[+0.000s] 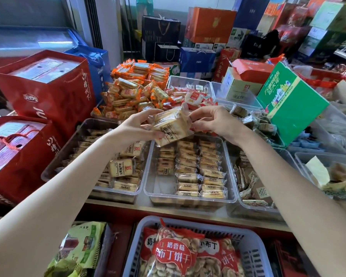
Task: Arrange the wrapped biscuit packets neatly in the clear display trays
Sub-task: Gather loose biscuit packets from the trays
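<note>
1. Two hands share a small stack of wrapped biscuit packets (171, 127) above the far edge of the middle clear tray (231, 193); the left hand (142, 126) pinches its left end, the right hand (213, 121) its right.
2. The stack's long axis runs across, tilted; the tray's unfilled left column lies directly below, toward the person, nearer the left hand.
3. Packets: pale, clear-wrapped, black-lettered, like the tray's rows.
</note>
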{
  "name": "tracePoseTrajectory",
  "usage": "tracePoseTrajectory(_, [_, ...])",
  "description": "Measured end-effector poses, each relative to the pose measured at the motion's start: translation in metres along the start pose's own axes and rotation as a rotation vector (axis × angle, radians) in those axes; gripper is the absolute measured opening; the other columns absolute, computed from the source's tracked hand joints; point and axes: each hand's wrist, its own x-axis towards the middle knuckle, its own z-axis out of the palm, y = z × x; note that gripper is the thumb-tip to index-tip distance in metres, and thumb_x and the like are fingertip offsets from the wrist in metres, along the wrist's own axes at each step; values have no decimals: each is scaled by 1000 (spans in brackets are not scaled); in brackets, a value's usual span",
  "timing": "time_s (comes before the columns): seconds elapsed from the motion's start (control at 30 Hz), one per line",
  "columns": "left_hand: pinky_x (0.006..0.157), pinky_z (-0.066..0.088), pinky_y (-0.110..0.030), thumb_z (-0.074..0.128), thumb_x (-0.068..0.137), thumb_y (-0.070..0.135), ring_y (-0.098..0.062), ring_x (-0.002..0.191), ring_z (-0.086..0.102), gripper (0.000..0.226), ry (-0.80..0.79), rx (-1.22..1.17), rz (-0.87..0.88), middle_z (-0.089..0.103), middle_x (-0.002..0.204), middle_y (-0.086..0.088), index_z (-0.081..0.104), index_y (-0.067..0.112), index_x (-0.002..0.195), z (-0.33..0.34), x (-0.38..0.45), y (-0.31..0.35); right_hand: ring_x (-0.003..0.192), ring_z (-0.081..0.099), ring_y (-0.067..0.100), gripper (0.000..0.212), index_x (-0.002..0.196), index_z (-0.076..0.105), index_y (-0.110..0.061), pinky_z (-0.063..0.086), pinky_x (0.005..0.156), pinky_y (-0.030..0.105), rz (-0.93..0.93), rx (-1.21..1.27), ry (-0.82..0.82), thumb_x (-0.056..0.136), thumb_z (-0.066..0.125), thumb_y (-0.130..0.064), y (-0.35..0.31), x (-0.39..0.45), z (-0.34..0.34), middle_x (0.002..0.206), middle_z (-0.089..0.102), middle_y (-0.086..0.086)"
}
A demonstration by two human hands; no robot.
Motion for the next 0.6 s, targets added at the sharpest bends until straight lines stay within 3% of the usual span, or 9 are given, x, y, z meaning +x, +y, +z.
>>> tracePoseTrajectory(0.13, [76, 55, -23, 72, 76, -1, -19, 99, 67, 65, 11, 55, -22, 64, 117, -12, 47, 29, 128, 2, 5, 0, 66, 64, 11, 13, 79, 64, -13, 53, 63, 22, 43, -51, 136, 79, 71, -2, 1, 5, 9, 76, 66, 0])
tracePoseTrajectory(0.2, [79, 55, -25, 73, 76, 3, -20, 99, 67, 66, 44, 101, -21, 61, 120, -12, 46, 28, 131, 4, 8, 2, 62, 65, 11, 11, 80, 63, -13, 55, 62, 26, 35, -163, 216, 83, 70, -4, 3, 10, 13, 73, 66, 1])
tracePoseTrajectory(0.27, [83, 55, -30, 73, 76, 4, -22, 99, 66, 66, 76, 133, -27, 58, 124, -10, 45, 29, 131, 7, 11, 2, 67, 65, 17, 6, 89, 62, -9, 56, 68, 30, -18, -318, 303, 86, 66, -5, 6, 13, 18, 79, 66, 5])
tracePoseTrajectory(0.4, [86, 54, -37, 76, 73, 5, -27, 102, 64, 67, 114, 160, -4, 56, 124, -13, 47, 26, 129, 10, 16, 4, 79, 54, 12, 11, 98, 63, -1, 41, 69, 17, -114, -539, 422, 89, 63, -5, 8, 15, 25, 98, 67, 12])
tracePoseTrajectory(0.5, [83, 53, -32, 78, 72, 10, -23, 99, 60, 71, 176, 300, 37, 53, 123, -5, 46, 23, 134, 5, 17, 5, 75, 57, 12, 10, 92, 65, -4, 44, 68, 19, -132, -496, 512, 86, 68, -11, 7, 12, 18, 90, 68, 9])
tracePoseTrajectory(0.6, [82, 51, -34, 78, 73, 9, -19, 104, 55, 70, 201, 394, 60, 52, 124, -4, 45, 21, 134, -1, 18, 4, 86, 64, 10, 21, 105, 68, -7, 52, 81, 16, -213, -261, 364, 84, 69, -8, 2, 8, 13, 99, 70, 3])
